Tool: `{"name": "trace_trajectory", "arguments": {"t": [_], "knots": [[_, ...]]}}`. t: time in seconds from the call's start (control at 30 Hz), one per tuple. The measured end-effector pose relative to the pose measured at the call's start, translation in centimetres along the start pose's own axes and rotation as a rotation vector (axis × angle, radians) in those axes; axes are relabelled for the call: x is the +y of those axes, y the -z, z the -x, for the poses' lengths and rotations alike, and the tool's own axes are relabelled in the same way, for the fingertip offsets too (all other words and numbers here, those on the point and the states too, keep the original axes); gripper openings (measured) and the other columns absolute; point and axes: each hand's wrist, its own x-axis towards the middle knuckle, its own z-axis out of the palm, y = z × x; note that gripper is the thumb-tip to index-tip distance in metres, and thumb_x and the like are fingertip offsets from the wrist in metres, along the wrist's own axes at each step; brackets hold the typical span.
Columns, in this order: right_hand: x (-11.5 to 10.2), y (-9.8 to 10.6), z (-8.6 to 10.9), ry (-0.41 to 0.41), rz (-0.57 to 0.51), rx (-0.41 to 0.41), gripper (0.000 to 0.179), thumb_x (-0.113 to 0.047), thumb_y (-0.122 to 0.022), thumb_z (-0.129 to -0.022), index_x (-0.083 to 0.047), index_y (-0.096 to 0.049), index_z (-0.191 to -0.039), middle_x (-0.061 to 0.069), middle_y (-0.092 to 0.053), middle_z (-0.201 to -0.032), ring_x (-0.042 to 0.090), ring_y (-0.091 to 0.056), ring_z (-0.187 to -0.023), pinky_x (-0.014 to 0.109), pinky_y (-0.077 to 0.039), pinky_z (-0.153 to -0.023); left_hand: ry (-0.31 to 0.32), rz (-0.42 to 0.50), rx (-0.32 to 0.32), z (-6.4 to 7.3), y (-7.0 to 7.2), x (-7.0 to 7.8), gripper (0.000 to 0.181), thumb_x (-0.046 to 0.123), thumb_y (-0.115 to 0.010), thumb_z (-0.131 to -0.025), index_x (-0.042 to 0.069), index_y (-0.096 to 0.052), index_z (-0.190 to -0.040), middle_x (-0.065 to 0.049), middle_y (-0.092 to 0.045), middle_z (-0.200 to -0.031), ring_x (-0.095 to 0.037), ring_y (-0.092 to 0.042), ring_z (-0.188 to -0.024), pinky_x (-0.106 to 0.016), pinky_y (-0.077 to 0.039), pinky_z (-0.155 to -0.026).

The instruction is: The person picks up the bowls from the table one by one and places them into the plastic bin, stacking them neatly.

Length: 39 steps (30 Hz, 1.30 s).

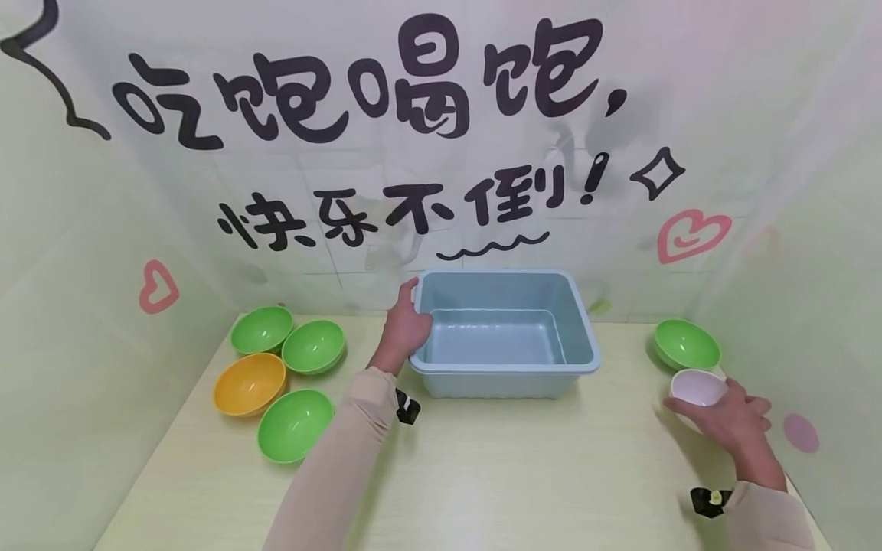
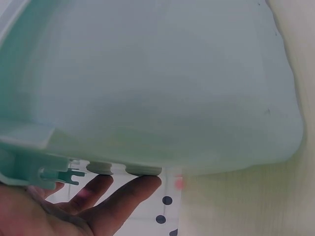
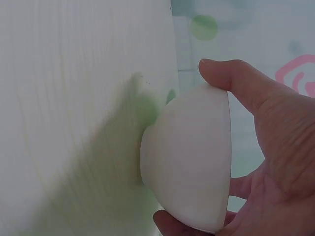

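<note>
Small white bowl [image 1: 697, 388] is well apart from the blue basin [image 1: 503, 385], to its right and a bit nearer the person; can't tell if its foot touches the table [image 1: 496, 474]. Right hand [image 1: 737, 419] grips this bowl, thumb on one side of the rim, fingers spread round the opposite side. Left hand [image 1: 406, 325] holds the basin's left rim, thumb over the edge, other fingers along the outside under the lip. Basin stands upright, bare inside. Right of the basin, just beyond the white bowl, one green bowl [image 1: 687, 344]; can't tell if those two touch. Left of the basin, a cluster: an orange bowl [image 1: 249, 385] and three more green bowls [image 1: 314, 347], all upright, close together. Behind the basin, a pale sheet [image 1: 372, 164] with black lettering and pink hearts. Both sleeves [image 1: 331, 467] beige, black device at each wrist.
</note>
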Motion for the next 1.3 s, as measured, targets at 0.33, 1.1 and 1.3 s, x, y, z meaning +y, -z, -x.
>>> {"name": "trace_trajectory", "arguments": {"t": [0.33,1.1,1.3], "knots": [[-1.4,1.7,0.6,0.051,0.035,0.078,0.129,-0.064,-0.072,-0.081,0.019,-0.004,-0.153,0.055,-0.015,-0.134,0.062,-0.030,-0.111,0.059,-0.044,-0.075,0.005,0.006,-0.009,0.2,0.1,0.3,0.076,0.007,-0.046,-0.094,0.024,-0.018,-0.162,-0.018,-0.057,-0.143,-0.032,-0.060,-0.113,-0.053,-0.052,-0.102],[-6.9,5.7,1.2,0.283,0.016,0.170,0.113,-0.056,-0.072,-0.086,0.019,-0.017,-0.150,0.049,-0.021,-0.138,0.058,-0.027,-0.117,0.051,-0.047,-0.069,-0.002,0.006,-0.009,0.1,0.0,0.0,0.077,0.006,-0.046,-0.093,0.025,-0.018,-0.162,-0.020,-0.057,-0.144,-0.032,-0.061,-0.109,-0.050,-0.055,-0.094],[-8.4,6.5,0.9,0.301,0.018,0.181,0.114,-0.058,-0.071,-0.086,0.016,-0.016,-0.152,0.048,-0.021,-0.140,0.057,-0.028,-0.118,0.051,-0.048,-0.069,0.001,-0.006,0.000,0.0,0.0,0.0,0.078,0.006,-0.047,-0.093,0.026,-0.018,-0.162,-0.020,-0.059,-0.140,-0.030,-0.061,-0.104,-0.047,-0.055,-0.089]]}}
